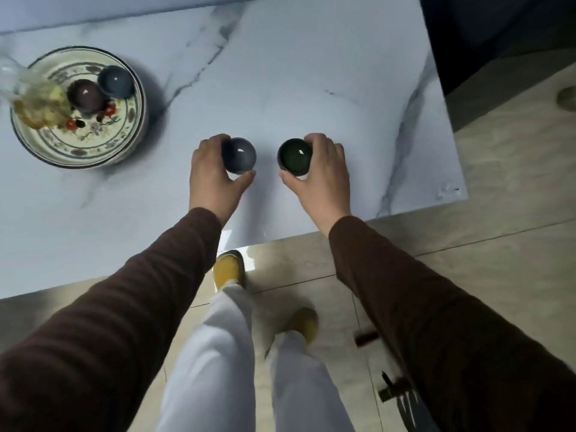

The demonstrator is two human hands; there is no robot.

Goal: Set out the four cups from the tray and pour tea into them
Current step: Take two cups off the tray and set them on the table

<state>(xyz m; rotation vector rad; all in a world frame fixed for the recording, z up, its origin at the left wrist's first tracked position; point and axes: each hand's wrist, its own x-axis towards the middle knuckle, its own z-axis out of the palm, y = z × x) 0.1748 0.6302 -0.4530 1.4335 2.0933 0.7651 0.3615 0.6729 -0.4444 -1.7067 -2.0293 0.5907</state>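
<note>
From the head camera, the person's left hand [215,176] wraps its fingers [215,141] and thumb around a blue-grey cup [239,155] standing upright on the marble tabletop [311,73]. Just beside it, the right hand [324,176] grips a dark green cup [294,157] the same way, the two cups near each other but apart. Well to the left, the patterned tray [93,141] carries a brownish-purple cup [86,95] and a blue cup [116,81], close together, next to a blurred glass vessel [34,101] holding yellowish contents.
</note>
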